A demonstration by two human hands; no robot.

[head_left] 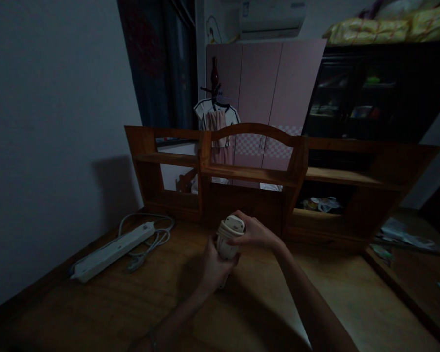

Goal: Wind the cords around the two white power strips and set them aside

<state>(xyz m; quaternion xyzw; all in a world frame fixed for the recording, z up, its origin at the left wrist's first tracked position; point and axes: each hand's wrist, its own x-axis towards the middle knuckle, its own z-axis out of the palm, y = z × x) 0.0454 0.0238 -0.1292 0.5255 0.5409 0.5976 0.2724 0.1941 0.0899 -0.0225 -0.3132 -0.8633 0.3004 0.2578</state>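
A cream-coloured device (pixel 227 248) is held upright over the wooden desk, with several turns of pale cord wound round its upper part. Its flat rounded end faces up and shows small dark spots; I cannot tell exactly what kind of device it is. My left hand (pixel 216 266) wraps round its lower part. A pale tip shows below that hand, close to the desk top. My right hand (pixel 254 232) is closed about the upper end, its fingers against the wound cord.
A long white power strip (pixel 113 252) lies on the desk's left, its cable (pixel 163 237) looped beside it. A wooden shelf unit (pixel 249 173) stands along the back edge. The wall (pixel 58 146) bounds the left side. Plastic bags (pixel 407 234) lie at the right.
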